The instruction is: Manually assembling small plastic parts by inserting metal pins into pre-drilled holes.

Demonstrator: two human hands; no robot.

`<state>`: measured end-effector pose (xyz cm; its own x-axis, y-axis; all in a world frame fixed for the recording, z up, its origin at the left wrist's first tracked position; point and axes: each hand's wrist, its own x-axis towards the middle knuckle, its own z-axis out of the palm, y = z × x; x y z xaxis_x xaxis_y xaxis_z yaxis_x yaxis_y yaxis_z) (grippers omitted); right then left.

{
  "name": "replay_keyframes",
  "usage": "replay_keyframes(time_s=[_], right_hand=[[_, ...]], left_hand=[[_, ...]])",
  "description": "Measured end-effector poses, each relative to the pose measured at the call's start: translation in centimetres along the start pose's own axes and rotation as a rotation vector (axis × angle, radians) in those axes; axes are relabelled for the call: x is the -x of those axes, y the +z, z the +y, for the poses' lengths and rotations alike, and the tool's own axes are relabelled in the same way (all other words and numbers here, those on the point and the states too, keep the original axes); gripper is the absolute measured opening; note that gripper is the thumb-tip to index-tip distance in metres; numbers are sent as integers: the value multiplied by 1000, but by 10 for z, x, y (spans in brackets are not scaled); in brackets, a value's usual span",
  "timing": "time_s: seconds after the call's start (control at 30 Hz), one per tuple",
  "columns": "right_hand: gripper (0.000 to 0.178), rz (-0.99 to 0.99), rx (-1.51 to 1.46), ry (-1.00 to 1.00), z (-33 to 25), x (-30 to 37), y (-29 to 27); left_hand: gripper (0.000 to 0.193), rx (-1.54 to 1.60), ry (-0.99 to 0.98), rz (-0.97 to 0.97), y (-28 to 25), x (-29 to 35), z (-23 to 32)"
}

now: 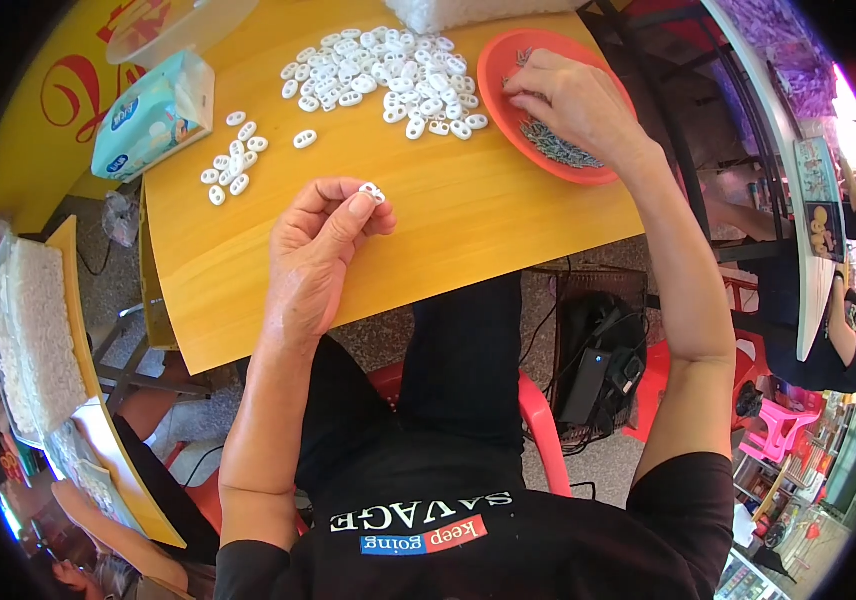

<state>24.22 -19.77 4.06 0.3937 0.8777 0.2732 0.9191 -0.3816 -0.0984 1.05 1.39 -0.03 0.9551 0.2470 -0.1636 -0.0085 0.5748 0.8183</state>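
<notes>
We pinch one small white plastic oval link (pixel 372 190) in our left hand (pixel 320 245); our right hand (pixel 570 100) closes its fingertips on small metal pieces (pixel 560 148) in the orange plastic dish (pixel 493 75). Judging by piles, little seems done: few links (pixel 233 165) lie left of the left hand, a large heap (pixel 383 75) beyond.

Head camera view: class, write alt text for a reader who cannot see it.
A seated person's left hand pinches a small white oval plastic piece over a yellow wooden table, while the right hand reaches into an orange dish of small metal parts. A pile of white pieces lies beyond.
</notes>
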Motion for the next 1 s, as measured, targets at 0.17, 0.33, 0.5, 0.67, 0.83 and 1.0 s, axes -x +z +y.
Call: replay_keyframes(time_s=[0.17,0.33,0.5,0.67,0.83,1.0], right_hand=[[12,-17,100,-16,2,1,6],[11,15,166,-76,9,-3,15],[10,79,69,-72,7,-6,12],[16,381,-424,252,-11,0,0],[14,416,-749,280,-87,-4,3],[14,326,-1124,319,-141,2,36]], left_hand=[[12,1,-1,-1,1,-1,0],[12,13,9,-11,1,-1,-1],[12,24,9,-12,0,-1,0],[12,38,9,-4,3,-2,-1],[14,27,31,1,-1,-3,-2],[15,37,56,-19,-1,-5,-3]])
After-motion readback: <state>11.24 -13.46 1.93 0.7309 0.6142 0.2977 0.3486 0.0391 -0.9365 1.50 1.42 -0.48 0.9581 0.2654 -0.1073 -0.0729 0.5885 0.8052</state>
